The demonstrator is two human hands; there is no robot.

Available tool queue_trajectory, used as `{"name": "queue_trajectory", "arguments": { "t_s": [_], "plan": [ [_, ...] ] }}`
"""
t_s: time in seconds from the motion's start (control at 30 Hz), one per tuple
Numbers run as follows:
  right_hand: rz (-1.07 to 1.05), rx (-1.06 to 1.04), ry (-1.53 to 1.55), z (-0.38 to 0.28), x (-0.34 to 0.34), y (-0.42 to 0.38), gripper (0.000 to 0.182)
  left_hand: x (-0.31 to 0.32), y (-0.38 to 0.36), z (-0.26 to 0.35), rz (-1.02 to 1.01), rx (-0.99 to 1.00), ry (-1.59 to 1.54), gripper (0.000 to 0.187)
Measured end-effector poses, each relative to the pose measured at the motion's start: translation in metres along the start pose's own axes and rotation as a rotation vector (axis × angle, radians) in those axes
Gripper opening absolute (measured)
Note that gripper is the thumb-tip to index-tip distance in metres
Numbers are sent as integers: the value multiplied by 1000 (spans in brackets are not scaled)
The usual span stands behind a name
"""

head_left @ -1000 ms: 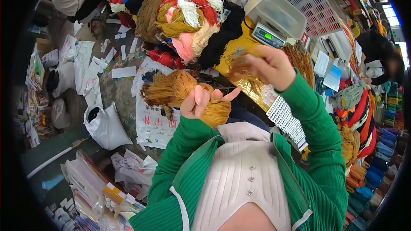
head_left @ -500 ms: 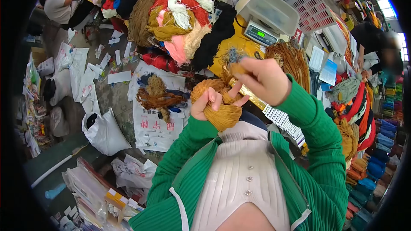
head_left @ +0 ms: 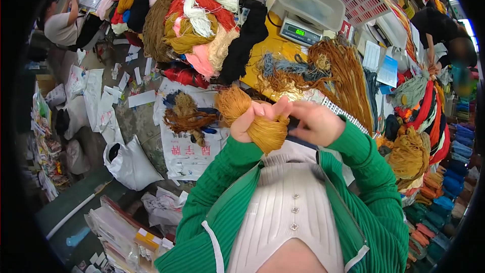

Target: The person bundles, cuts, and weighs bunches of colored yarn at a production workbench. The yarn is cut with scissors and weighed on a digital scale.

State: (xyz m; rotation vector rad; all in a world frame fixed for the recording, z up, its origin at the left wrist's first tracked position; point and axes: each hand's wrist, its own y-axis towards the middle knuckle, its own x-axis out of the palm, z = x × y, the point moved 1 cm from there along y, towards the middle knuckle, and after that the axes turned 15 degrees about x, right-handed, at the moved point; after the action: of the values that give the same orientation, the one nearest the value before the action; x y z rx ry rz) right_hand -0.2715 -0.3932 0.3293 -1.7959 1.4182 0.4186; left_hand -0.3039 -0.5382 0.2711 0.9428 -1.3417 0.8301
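My left hand is wrapped round a golden-brown skein of yarn, which bulges out above and below the fingers. Close against those fingertips is my right hand, its fingers curled inward. Anything pinched in it is too small or hidden to make out. Behind the hands, loose brown yarn and a grey-blue tangle of yarn lie on a yellow surface. Left of the skein, dark blue and brown yarn bundles rest on a white printed sack.
A digital scale bearing a clear plastic tub stands at the back beside a white basket. Multicoloured yarn is heaped at back left. One person is at far left, another at right.
My right hand has come down from above the skein, toward me, to my left fingertips. The left fingers have closed further round the skein. The view has shifted slightly.
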Motion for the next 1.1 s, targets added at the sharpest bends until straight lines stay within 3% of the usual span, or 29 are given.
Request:
{"name": "queue_trajectory", "arguments": {
  "t_s": [0.07, 0.1, 0.13, 0.3, 0.37, 0.47, 0.57, 0.63, 0.73, 0.77, 0.87, 0.93, 1.03, 1.1],
  "plan": [
    [225, -39, 246, 10, -2, 0, 21, 9, 5, -7, -18, -23, 123, 31],
    [177, 42, 399, 11, -6, -2, 18, 12, 8, -10, -27, -34, 184, 35],
    [127, 124, 554, 8, -12, -8, 16, 12, 10, -12, -98, -105, 277, 58],
    [-24, 324, 996, -11, -3, -5, 9, 23, 16, -25, -118, -284, 334, 74],
    [79, 199, 1051, -4, 0, -2, 8, 28, 19, -26, -75, -271, 261, 76],
    [245, -6, 1092, 7, 9, 4, 9, 15, 16, -25, -237, -181, 1011, 62],
    [220, 52, 1192, 10, 13, 2, 12, 11, 15, -26, -146, -114, 968, 38],
    [59, 240, 1453, 8, 5, -2, 11, 8, 16, -24, 0, -186, 672, 36],
    [-58, 260, 1597, 6, -1, 4, 12, 2, 15, -20, 59, -225, 356, 34],
    [-74, 270, 1592, 8, -1, 6, 12, 2, 15, -20, 54, -228, 271, 34],
    [-102, 329, 1501, 9, -1, 8, 10, 10, 16, -26, 148, -174, 531, 48],
    [-83, 393, 1343, 0, -7, 7, 9, 14, 19, -30, 43, -140, 597, 49],
    [-23, 317, 1175, 13, 1, 11, 7, 13, 24, -31, -53, -146, 671, 49],
    [-20, 316, 1251, 11, -1, 9, 7, 13, 26, -31, -33, -166, 633, 46]
  ]
}}
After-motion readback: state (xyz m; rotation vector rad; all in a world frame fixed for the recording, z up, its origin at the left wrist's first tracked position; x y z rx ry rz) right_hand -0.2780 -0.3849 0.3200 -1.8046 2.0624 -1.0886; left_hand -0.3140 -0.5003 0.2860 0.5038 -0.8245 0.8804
